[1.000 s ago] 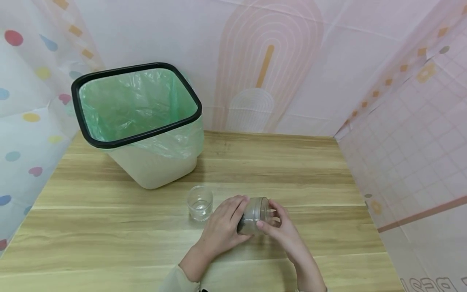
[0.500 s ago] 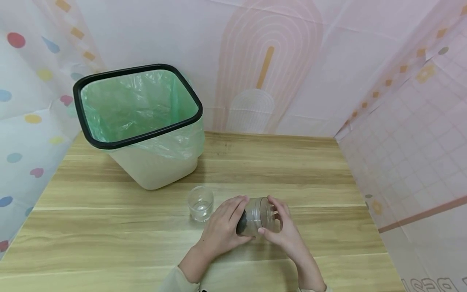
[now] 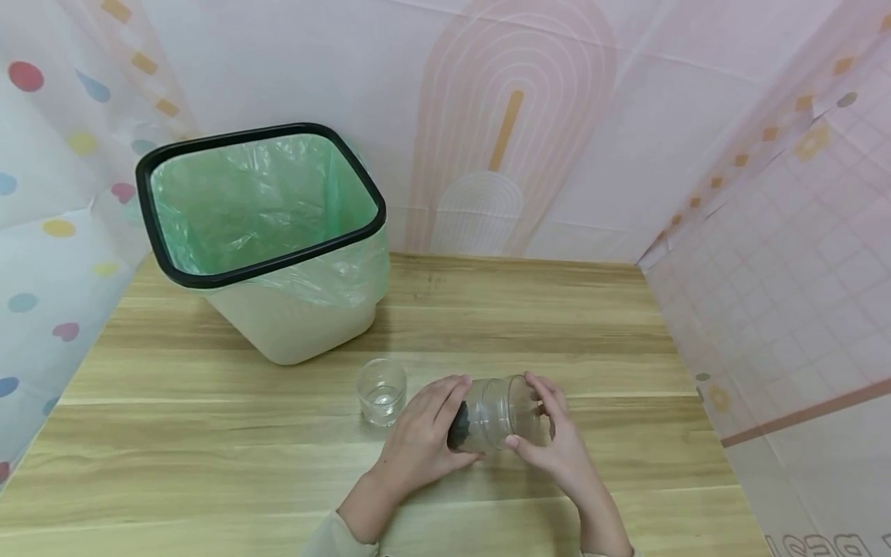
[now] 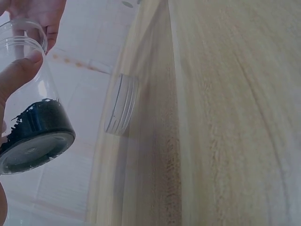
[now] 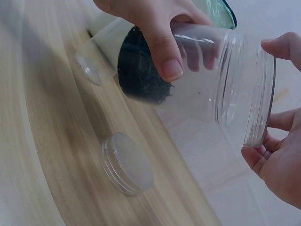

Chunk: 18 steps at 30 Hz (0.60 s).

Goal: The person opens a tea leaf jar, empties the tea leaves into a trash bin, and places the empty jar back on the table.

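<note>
Since a second ago your right hand (image 3: 564,452) has drawn the clear lid (image 5: 260,96) just off the jar (image 3: 493,413)'s mouth, pinching its rim. Your left hand (image 3: 425,441) hides the jar's base in the head view, fingers wrapped round it, tilted above the table (image 3: 626,340). A second lid (image 5: 127,163) lies below, the small glass (image 3: 381,391) left.

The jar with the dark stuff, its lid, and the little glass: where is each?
jar (image 5: 188,70), right wrist view, clear side wall.
lid (image 5: 261,94), right wrist view, rim, pinched by the right hand (image 5: 277,160).
little glass (image 3: 381,389), head view, side wall.
</note>
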Each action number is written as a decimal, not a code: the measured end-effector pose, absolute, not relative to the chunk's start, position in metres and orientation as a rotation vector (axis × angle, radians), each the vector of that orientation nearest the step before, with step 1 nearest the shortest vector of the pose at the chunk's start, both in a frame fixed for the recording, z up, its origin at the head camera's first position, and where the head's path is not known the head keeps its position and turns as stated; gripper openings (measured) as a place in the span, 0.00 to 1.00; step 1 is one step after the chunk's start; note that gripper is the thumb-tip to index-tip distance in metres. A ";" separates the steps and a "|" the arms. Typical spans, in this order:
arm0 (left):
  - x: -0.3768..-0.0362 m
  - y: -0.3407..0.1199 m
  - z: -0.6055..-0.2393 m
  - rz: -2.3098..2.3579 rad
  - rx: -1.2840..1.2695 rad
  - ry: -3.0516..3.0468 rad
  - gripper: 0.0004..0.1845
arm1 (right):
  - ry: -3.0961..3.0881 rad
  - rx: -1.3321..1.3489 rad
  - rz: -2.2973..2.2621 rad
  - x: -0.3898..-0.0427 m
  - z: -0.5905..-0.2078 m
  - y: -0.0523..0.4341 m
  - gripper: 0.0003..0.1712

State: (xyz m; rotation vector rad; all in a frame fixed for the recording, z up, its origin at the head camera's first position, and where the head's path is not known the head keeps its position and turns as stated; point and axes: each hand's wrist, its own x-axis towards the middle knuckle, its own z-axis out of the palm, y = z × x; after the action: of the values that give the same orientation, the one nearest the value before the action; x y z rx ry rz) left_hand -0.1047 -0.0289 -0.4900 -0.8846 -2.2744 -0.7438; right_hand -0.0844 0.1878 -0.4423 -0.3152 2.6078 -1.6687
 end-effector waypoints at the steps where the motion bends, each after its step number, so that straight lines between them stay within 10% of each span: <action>1: -0.105 -0.029 -0.490 -0.747 -0.883 -2.277 0.56 | 2.615 -0.302 -1.658 -0.085 -0.442 0.188 0.48; 18: -0.103 -0.032 -0.495 -0.769 -0.851 -2.301 0.54 | 2.733 -0.061 -1.425 -0.084 -0.434 0.195 0.51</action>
State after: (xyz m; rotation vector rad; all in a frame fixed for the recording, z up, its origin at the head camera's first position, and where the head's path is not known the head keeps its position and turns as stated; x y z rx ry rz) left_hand -0.1031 -0.0320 -0.4946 -0.8515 -2.3013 -0.7694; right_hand -0.0839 0.1949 -0.4338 -0.0608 2.7330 -1.4253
